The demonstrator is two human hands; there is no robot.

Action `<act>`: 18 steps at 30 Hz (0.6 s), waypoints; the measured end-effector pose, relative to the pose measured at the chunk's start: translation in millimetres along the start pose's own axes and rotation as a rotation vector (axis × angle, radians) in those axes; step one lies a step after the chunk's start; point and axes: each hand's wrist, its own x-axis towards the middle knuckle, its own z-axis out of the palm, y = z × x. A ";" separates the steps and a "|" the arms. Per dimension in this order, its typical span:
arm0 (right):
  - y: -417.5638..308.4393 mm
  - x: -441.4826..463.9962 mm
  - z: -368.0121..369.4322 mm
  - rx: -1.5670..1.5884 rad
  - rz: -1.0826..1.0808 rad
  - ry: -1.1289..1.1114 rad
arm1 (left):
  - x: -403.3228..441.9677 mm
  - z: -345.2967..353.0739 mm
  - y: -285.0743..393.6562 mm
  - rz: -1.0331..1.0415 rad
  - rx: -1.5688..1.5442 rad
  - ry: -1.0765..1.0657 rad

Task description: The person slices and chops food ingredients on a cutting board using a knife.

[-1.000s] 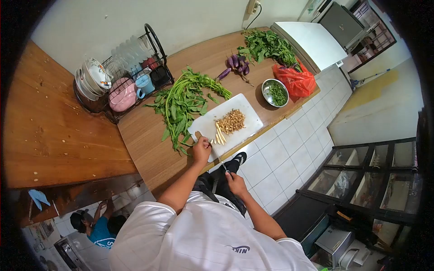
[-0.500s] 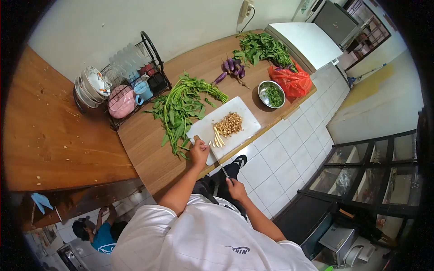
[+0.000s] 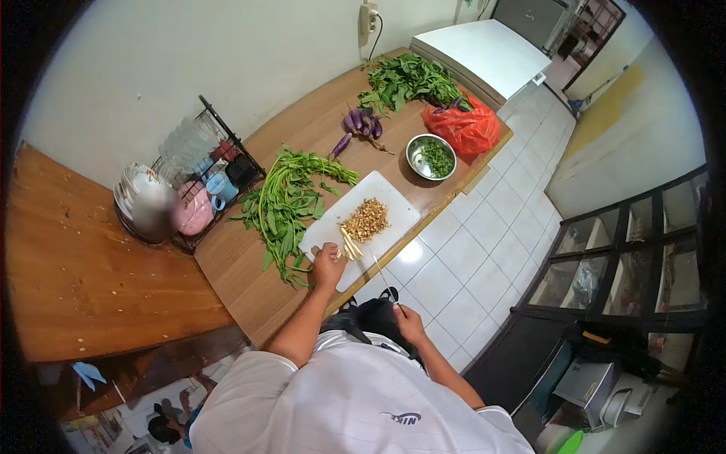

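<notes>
A white cutting board (image 3: 397, 208) lies at the table's front edge. Chopped brown pieces (image 3: 368, 219) are heaped on it, beside a few pale strips (image 3: 350, 244). My left hand (image 3: 329, 266) is at the board's near left corner, its fingers closed on something I cannot make out, close to the strips. My right hand (image 3: 409, 324) grips a knife (image 3: 383, 278), whose thin blade points up toward the board's front edge. Leafy green stems (image 3: 283, 204) lie to the left of the board.
Beyond the board are purple eggplants (image 3: 363, 123), a metal bowl of cut greens (image 3: 431, 157), a red plastic bag (image 3: 465, 129) and more leafy greens (image 3: 412, 82). A dish rack (image 3: 246, 155) stands at the left. Another person (image 3: 170, 427) is at lower left.
The camera view has shifted and turned, so the table appears further left and lower. The knife in my right hand has moved away from my left hand, to the right.
</notes>
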 end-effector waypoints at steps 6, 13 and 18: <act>-2.6 11.8 -31.5 -0.087 0.048 -0.064 | 3.6 -4.1 -4.9 0.039 0.176 -0.084; -5.7 25.8 -63.2 -0.124 -0.031 -0.022 | 13.9 8.2 28.0 0.081 0.404 -0.116; -13.5 26.3 -74.7 -0.078 -0.009 -0.012 | 8.8 30.6 15.9 0.064 0.409 -0.078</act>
